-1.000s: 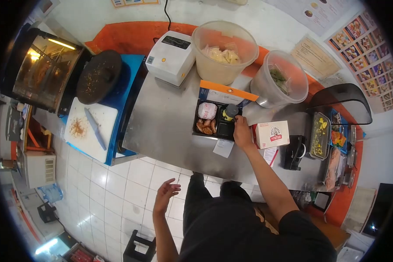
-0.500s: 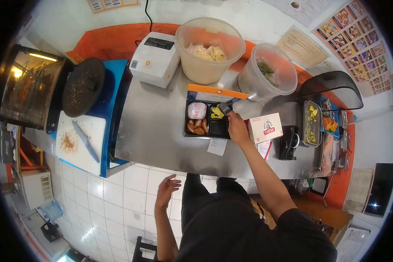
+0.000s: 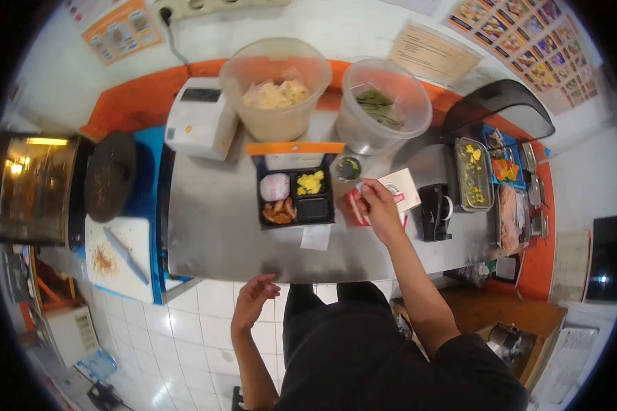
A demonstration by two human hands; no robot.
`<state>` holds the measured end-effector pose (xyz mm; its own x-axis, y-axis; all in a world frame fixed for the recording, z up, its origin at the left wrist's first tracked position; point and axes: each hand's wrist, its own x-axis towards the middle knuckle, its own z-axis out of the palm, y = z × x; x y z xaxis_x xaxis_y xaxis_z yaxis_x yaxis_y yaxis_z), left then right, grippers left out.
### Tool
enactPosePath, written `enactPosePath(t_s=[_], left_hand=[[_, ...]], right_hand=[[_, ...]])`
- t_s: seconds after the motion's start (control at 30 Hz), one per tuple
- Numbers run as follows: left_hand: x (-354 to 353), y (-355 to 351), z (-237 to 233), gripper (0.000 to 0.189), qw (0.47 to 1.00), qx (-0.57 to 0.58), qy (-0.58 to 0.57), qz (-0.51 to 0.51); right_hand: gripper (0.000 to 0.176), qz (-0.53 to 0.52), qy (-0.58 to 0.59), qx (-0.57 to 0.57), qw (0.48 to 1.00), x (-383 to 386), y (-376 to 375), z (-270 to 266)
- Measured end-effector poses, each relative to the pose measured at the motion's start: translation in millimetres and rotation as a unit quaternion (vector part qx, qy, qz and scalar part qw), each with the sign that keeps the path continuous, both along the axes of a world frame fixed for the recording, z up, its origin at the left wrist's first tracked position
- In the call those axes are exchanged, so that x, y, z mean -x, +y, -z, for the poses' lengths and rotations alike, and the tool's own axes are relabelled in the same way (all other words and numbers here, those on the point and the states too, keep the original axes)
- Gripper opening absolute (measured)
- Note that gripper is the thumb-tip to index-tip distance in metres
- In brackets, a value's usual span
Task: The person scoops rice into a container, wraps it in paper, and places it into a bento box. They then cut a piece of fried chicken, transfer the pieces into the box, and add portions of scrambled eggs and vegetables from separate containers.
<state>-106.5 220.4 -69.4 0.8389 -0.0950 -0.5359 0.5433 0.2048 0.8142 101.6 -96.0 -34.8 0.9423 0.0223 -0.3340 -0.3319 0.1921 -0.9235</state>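
Right hand [image 3: 378, 205] now off black tray [image 3: 313, 209], over white box [image 3: 404, 186], grip unclear; small round green-filled cup [image 3: 348, 168] alongside.

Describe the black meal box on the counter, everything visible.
The meal box is black, plastic-looking, with four compartments: a white wrapped bundle, yellow food, brown fried pieces, and one dark, seemingly empty. Its orange-edged lid stands open behind. It sits flat on the steel counter; a paper slip lies at its front edge. No hand touches it.
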Motion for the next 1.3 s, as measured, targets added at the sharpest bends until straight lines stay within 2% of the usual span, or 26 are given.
enactPosePath(t_s=[0.07, 0.13, 0.2, 0.23, 0.27, 0.33, 0.37, 0.43, 0.5, 0.57, 0.63, 0.67, 0.73, 0.8, 0.9, 0.97, 1.0, 1.1, 1.17, 1.2, 1.23, 1.27, 1.3], left_hand=[[-40.8, -16.5, -36.1, 0.025, 0.996, -0.005, -0.053, 0.071], [-88.8, -44.5, -82.1, 0.02, 0.985, -0.008, -0.111, 0.13], [-148.7, -88.3, -139.5, 0.017, 0.952, -0.06, -0.24, 0.18], [-181.0, -112.4, -160.7, 0.016, 0.93, -0.092, -0.297, 0.198], [-217.0, -133.1, -170.7, 0.016, 0.901, -0.146, -0.338, 0.231], [-290.9, -179.1, -188.3, 0.017, 0.852, -0.229, -0.393, 0.261], [-329.5, -203.7, -187.9, 0.018, 0.836, -0.257, -0.408, 0.263], [-415.4, -235.4, -147.0, 0.027, 0.793, -0.334, -0.408, 0.307], [-497.6, -253.7, -90.8, 0.037, 0.668, -0.465, -0.437, 0.384], [-539.3, -274.1, -58.0, 0.044, 0.581, -0.591, -0.367, 0.423], [-569.5, -285.0, -36.0, 0.042, 0.558, -0.597, -0.347, 0.461], [-575.2, -282.9, -13.8, 0.039, 0.526, -0.627, -0.386, 0.426], [-591.5, -283.7, 1.8, 0.033, 0.494, -0.667, -0.409, 0.38], [-597.6, -283.8, 7.9, 0.025, 0.501, -0.693, -0.368, 0.365], [-579.6, -290.7, -22.2, 0.017, 0.496, -0.681, -0.443, 0.306], [-553.7, -307.9, -53.4, 0.016, 0.551, -0.665, -0.419, 0.279], [-543.2, -315.1, -61.0, 0.016, 0.578, -0.654, -0.408, 0.266], [-528.4, -307.7, -63.4, 0.018, 0.622, -0.629, -0.369, 0.284], [-508.8, -316.7, -78.9, 0.02, 0.562, -0.621, -0.484, 0.253], [-496.5, -327.9, -93.0, 0.021, 0.529, -0.611, -0.54, 0.237], [-468.8, -358.0, -123.6, 0.02, 0.603, -0.588, -0.509, 0.18], [-433.0, -394.6, -154.1, 0.019, 0.671, -0.56, -0.471, 0.121], [-402.1, -414.2, -168.5, 0.019, 0.725, -0.504, -0.454, 0.119]], right_hand=[[0.019, 0.096, 0.018, -0.142, 0.985, 8.3, -42.7, -21.3], [0.019, 0.203, -0.004, -0.155, 0.967, 12.6, -109.1, -16.4], [0.017, 0.247, -0.053, -0.125, 0.959, 16.8, -181.2, -15.5], [0.017, 0.279, -0.055, -0.064, 0.956, 17.3, -215.9, -11.7], [0.017, 0.309, -0.054, -0.003, 0.95, 17.5, -250.8, -5.0], [0.018, 0.29, -0.043, 0.1, 0.951, 19.9, -323.3, 21.1], [0.019, 0.289, -0.025, 0.148, 0.945, 20.8, -351.2, 31.3], [0.021, 0.288, 0.016, 0.241, 0.926, 21.7, -395.7, 52.5], [0.023, 0.277, -0.029, 0.307, 0.91, 24.1, -429.8, 82.7], [0.026, 0.254, -0.04, 0.36, 0.897, 28.6, -452.3, 84.3], [0.026, 0.242, -0.039, 0.365, 0.898, 36.4, -466.3, 83.6], [0.026, 0.234, -0.041, 0.367, 0.899, 39.0, -473.5, 84.0], [0.025, 0.236, -0.052, 0.353, 0.904, 45.6, -486.1, 79.1], [0.024, 0.246, -0.035, 0.327, 0.912, 49.0, -492.8, 67.7], [0.024, 0.197, -0.052, 0.451, 0.869, 29.7, -517.3, 64.7], [0.023, 0.202, -0.11, 0.507, 0.83, -4.9, -535.3, 88.8], [0.025, 0.202, -0.11, 0.538, 0.811, -26.5, -538.1, 82.5], [0.031, 0.206, -0.098, 0.59, 0.774, -94.5, -540.2, 86.8], [0.037, 0.252, -0.042, 0.522, 0.814, -135.5, -537.4, 102.1], [0.038, 0.252, -0.04, 0.538, 0.803, -145.9, -535.6, 116.4], [0.04, 0.251, -0.039, 0.554, 0.792, -156.3, -533.8, 130.7], [0.041, 0.224, -0.065, 0.618, 0.751, -164.3, -530.8, 149.6], [0.041, 0.2, -0.071, 0.632, 0.745, -168.0, -526.9, 156.3]])
